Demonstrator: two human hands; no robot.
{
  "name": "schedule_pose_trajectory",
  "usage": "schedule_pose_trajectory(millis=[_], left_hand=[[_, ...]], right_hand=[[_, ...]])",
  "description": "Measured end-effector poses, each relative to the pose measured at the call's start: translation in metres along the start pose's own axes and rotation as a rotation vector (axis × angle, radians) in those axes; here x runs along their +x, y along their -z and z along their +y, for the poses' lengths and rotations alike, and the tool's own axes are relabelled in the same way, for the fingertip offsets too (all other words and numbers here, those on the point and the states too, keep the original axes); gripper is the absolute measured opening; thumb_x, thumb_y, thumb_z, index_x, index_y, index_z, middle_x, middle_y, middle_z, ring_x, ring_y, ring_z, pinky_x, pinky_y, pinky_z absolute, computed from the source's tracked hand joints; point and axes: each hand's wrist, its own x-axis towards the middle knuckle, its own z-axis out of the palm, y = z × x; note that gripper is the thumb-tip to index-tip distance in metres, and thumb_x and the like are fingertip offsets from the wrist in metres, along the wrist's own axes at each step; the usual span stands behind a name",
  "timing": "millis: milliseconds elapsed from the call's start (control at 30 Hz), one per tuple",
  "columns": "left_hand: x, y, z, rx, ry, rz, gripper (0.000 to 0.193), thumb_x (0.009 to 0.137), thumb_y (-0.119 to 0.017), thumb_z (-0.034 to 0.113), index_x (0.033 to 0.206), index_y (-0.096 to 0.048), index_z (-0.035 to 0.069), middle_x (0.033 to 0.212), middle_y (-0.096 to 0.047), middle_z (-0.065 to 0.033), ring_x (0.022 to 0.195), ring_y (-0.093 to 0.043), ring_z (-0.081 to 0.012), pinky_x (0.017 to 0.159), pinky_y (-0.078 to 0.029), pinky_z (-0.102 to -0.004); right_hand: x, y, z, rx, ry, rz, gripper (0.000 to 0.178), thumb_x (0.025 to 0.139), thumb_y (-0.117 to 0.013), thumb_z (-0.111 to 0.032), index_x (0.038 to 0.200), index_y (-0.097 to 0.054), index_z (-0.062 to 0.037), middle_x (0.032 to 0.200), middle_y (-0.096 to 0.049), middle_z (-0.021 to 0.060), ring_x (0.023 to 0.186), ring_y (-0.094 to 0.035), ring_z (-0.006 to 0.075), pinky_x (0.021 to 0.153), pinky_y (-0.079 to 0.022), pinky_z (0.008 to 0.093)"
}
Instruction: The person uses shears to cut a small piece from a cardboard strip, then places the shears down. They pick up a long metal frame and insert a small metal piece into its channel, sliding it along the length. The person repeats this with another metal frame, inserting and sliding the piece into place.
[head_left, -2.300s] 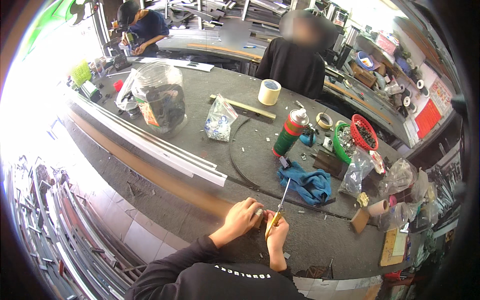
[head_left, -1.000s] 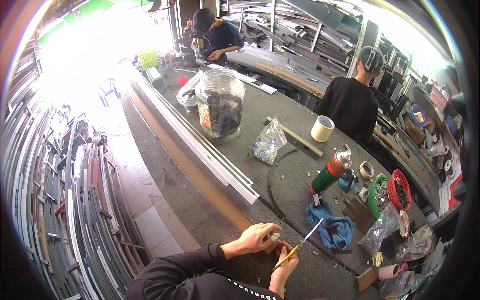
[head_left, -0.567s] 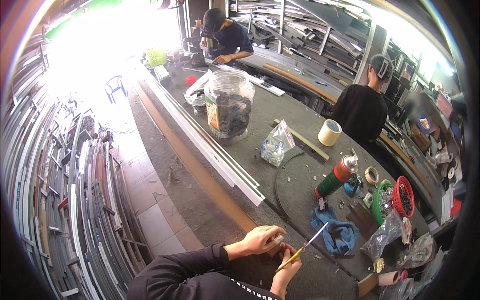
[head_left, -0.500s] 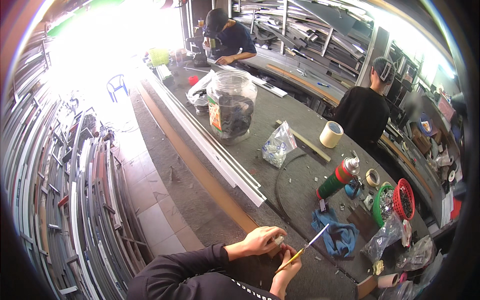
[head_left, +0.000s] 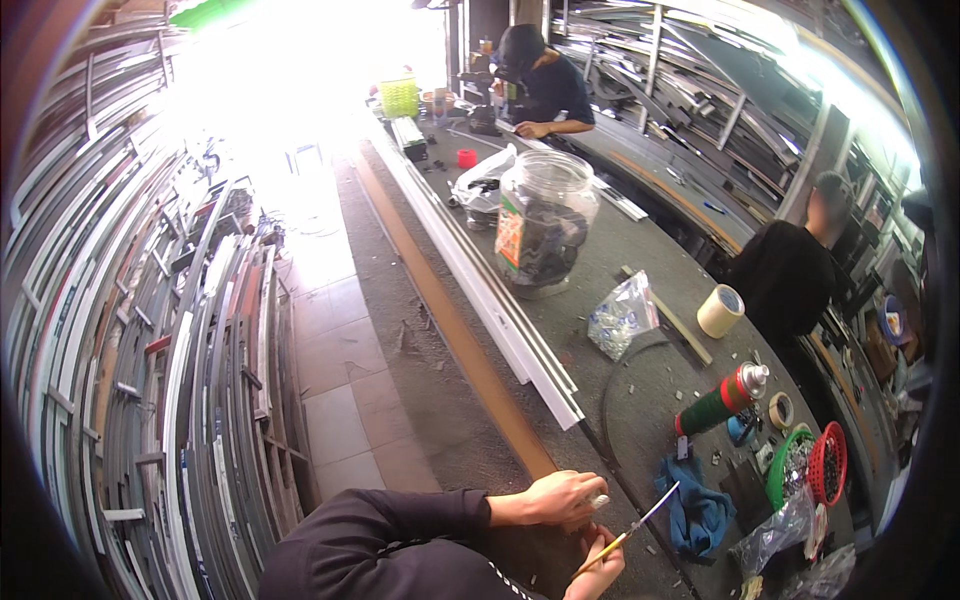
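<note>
My left hand point(head_left: 562, 498) is closed at the near end of a long brown bar point(head_left: 460, 345), its fingers curled around a small whitish piece point(head_left: 600, 501) whose kind I cannot make out. Just below it and to the right, my right hand point(head_left: 600, 568) grips a screwdriver point(head_left: 655, 506) by its slim yellow handle. Its bright metal shaft points up and to the right, toward a crumpled blue cloth point(head_left: 692, 508). The fingertips of both hands come close together, and what lies between them is partly hidden.
White profiles point(head_left: 500, 320) lie along the grey table beside a large clear jar point(head_left: 545, 225). To the right are a bag of small parts point(head_left: 622, 318), a tape roll point(head_left: 720, 310), a spray can point(head_left: 722, 398) and red and green baskets point(head_left: 828, 463). Two people work beyond.
The view has swung left, so the table sits farther right in the picture. My left hand has turned, its knuckles now up. The person at the right has turned their head.
</note>
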Motion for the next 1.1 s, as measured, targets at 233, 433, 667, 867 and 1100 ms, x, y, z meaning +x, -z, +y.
schedule_pose_trajectory(millis=[233, 433, 667, 867, 1100], left_hand=[[0.004, 0.003, 0.006, -0.009, 0.014, -0.007, 0.026, 0.100, -0.057, 0.028, 0.109, -0.061, 0.004, 0.096, -0.065, -0.0173, 0.086, -0.066, -0.0395, 0.075, -0.054, -0.0477], [0.026, 0.019, -0.001, 0.010, 0.122, -0.119, 0.026, 0.099, -0.058, 0.026, 0.108, -0.065, 0.002, 0.100, -0.068, -0.0197, 0.089, -0.066, -0.0409, 0.076, -0.053, -0.0495], [0.037, 0.017, 0.004, 0.239, -0.254, -0.027, 0.042, 0.095, -0.064, 0.029, 0.062, -0.064, 0.003, 0.072, -0.065, -0.0128, 0.072, -0.062, -0.0332, 0.067, -0.050, -0.0472], [0.026, 0.015, 0.004, 0.103, -0.186, 0.122, 0.031, 0.097, -0.063, 0.021, 0.070, -0.066, 0.004, 0.068, -0.059, -0.0091, 0.058, -0.061, -0.0308, 0.054, -0.048, -0.0405], [0.023, 0.016, 0.001, 0.074, -0.291, 0.147, 0.029, 0.097, -0.060, 0.032, 0.079, -0.064, 0.010, 0.077, -0.064, -0.0055, 0.062, -0.065, -0.0261, 0.059, -0.050, -0.0371]], right_hand=[[-0.021, -0.009, -0.026, -0.173, 0.124, -0.091, 0.027, 0.105, -0.056, -0.018, 0.117, -0.068, 0.0023, 0.104, -0.072, 0.0127, 0.095, -0.071, 0.0218, 0.084, -0.057, 0.0354], [-0.015, -0.017, -0.026, -0.159, 0.281, -0.007, 0.023, 0.105, -0.058, -0.015, 0.116, -0.069, 0.0012, 0.102, -0.073, 0.0115, 0.080, -0.068, 0.0141, 0.070, -0.054, 0.0281], [-0.031, -0.014, -0.022, 0.082, 0.319, -0.060, 0.014, 0.104, -0.059, -0.011, 0.109, -0.068, -0.0019, 0.097, -0.072, 0.0062, 0.074, -0.064, 0.0084, 0.064, -0.050, 0.0231], [-0.034, -0.015, -0.025, 0.293, 0.275, -0.203, 0.016, 0.105, -0.057, -0.011, 0.111, -0.063, 0.0025, 0.098, -0.072, 0.0121, 0.079, -0.065, 0.0099, 0.069, -0.052, 0.0227], [-0.028, -0.014, -0.033, 0.394, 0.233, -0.285, 0.020, 0.106, -0.056, -0.015, 0.111, -0.063, 0.0026, 0.112, -0.072, 0.0200, 0.075, -0.066, 0.0111, 0.066, -0.052, 0.0238]])
